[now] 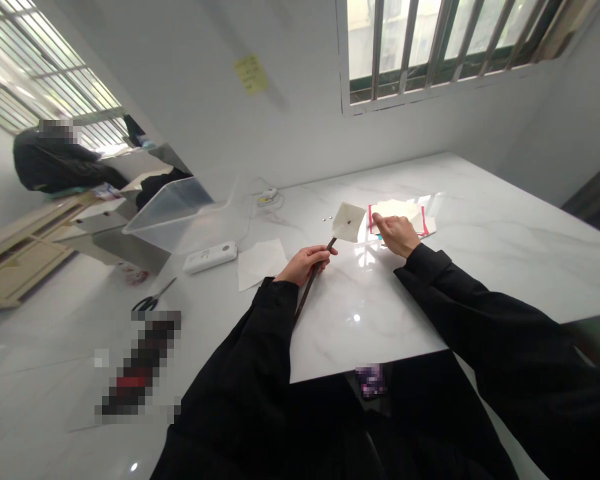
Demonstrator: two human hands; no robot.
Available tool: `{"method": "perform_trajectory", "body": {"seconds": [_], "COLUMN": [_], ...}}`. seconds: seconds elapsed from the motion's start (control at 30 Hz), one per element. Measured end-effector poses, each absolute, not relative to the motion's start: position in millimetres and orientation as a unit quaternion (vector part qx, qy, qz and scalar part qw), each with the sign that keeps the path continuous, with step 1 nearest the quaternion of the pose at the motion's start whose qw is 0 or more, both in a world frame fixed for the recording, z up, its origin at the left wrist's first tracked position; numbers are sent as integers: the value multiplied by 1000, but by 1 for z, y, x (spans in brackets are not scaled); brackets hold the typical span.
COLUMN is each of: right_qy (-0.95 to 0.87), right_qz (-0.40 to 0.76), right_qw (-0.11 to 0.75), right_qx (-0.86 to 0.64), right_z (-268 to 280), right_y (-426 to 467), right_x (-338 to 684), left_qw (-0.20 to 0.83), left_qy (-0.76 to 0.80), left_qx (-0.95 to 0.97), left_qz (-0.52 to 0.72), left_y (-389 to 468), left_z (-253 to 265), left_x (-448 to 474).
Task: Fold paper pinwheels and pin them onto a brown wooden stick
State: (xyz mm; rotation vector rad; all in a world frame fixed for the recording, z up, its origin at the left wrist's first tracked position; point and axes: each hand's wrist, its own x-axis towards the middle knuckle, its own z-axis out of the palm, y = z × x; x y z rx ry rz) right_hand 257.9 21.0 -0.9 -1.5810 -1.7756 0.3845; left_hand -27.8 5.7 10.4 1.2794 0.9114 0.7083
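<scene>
Tabletop (490,260): pale and marbled, running back to the wall, glare lying across its middle.
Bin (180,220): clear plastic, standing well off to the left.
Paper stack (403,210): cream sheets with red edging, just behind the right hand.
White sheets (263,260): loose, overlapping, by the left wrist.
Right hand (397,233): fingers bent and drawn in at the stack's near left side; from here I cannot tell whether they grip anything.
Left hand (307,263): fingers closed around a brown strip (306,293).
Brown strip: slanting, its lower end down beside the left sleeve, its upper end at the square's lower edge.
Scissors (147,304): dark-handled, lying far left.
Cream square (343,215): between the two hands, above the left fingertips.
Dark speck (349,222): near the square's middle.
Shiny bits (325,219): two, just left of the square.
</scene>
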Motion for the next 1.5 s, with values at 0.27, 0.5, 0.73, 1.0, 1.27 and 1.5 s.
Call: {"method": "perform_trajectory", "body": {"seconds": [0.27, 0.5, 0.73, 1.0, 1.27, 1.5], "right_qy": [-680, -716, -706, -735, -697, -748], "right_qz": [105, 184, 150, 227, 160, 277], "right_qw": [438, 319, 387, 226, 409, 227], "right_qx": [-578, -592, -573, -597, -567, -558], "right_z": [6, 1, 1, -3, 4, 2], "right_y": [16, 20, 20, 24, 16, 19], "right_x": [259, 265, 261, 267, 261, 256], "left_qw": [651, 637, 636, 642, 651, 649], "left_qy": [413, 403, 413, 405, 407, 401], "left_qx": [549, 579, 568, 560, 550, 559], "left_qz": [323, 311, 320, 332, 329, 326], "left_y": [9, 8, 9, 10, 10, 9], "left_z": [8, 6, 7, 5, 8, 7], "left_x": [-30, -30, -30, -32, -33, -34]}}
